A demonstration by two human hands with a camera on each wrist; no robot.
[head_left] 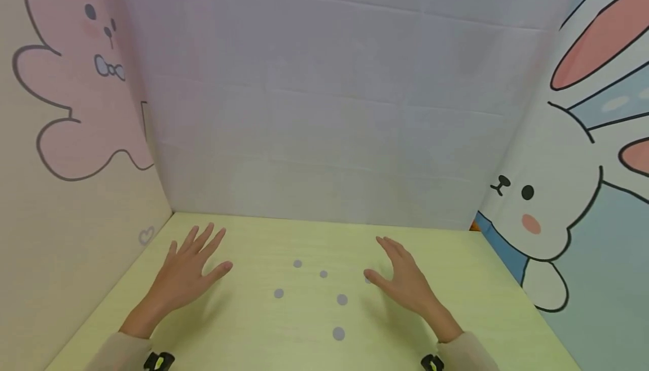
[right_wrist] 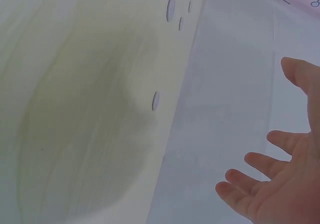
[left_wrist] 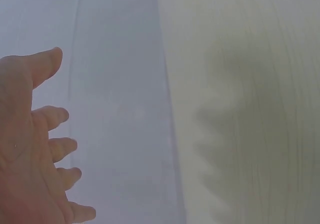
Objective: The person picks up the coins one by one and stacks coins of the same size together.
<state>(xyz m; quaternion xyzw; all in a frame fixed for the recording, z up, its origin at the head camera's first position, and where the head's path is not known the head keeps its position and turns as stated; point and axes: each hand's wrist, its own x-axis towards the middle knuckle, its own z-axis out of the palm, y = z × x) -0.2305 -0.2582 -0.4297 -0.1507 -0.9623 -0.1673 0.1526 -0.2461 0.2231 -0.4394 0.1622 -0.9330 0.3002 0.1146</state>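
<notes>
My left hand [head_left: 185, 275] is held over the left part of a pale yellow-green tabletop [head_left: 243, 337], fingers spread and nothing in it. Over the right part, my right hand [head_left: 408, 284] also hovers bare, its thumb apart from the other fingers. Both palms cast soft shadows on the surface. Between the hands lie several flat grey dots, among them a larger one [head_left: 338, 333] near the front and another [head_left: 279, 293] toward the left. The right thumb overlaps one dot in the head view. Each wrist view shows that hand's extended fingers and empty palm.
A white sheet-like wall [head_left: 324, 106] closes the back. On the left stands a cream panel [head_left: 66, 247] with a pink cartoon animal; on the right, a panel with a white cartoon rabbit [head_left: 552, 213]. Dark bands [head_left: 159, 361] sit at both sleeves.
</notes>
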